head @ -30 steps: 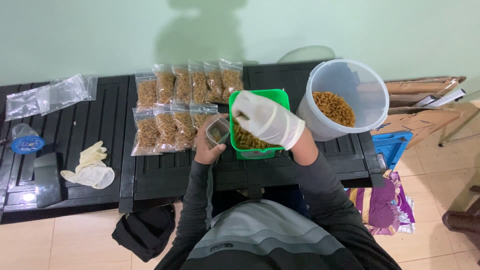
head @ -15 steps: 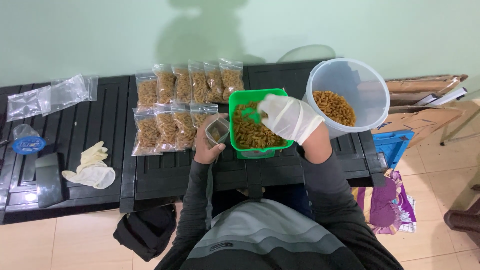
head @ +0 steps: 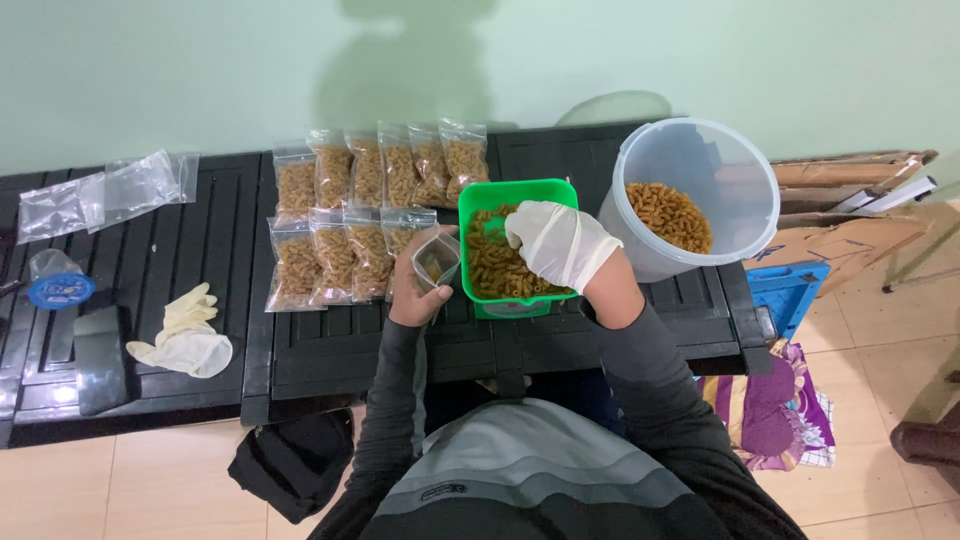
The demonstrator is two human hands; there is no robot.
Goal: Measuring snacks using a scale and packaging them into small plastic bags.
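down at the black table [head: 330, 355], my left hand [head: 412, 296] was bare and closed around a small clear bag [head: 437, 260], holding it upright with its mouth open just beside the left wall of the green tray [head: 480, 196]. a little pasta sat in the bottom of that bag. my right hand [head: 558, 243], in a white glove, lay curled over the brown spiral pasta [head: 492, 268] heaped in the tray, fingers bent down into the pile; i could not tell whether they had actually pinched any pieces, since the glove hid the fingertips. the tray stood on the table directly ahead of me, between the bag and a big translucent tub [head: 700, 195] to the right, which leaned toward me and held more of the same pasta at its bottom. left of the tray lay two rows of filled bags [head: 350, 215], sealed and packed close together, overlapping slightly. further left, well apart from my hands, a pair of spare white gloves [head: 182, 335] lay crumpled, with a dark phone [head: 98, 358] beside them, a round blue lid [head: 58, 290] above that, and some empty clear bags [head: 100, 192] near the far edge.
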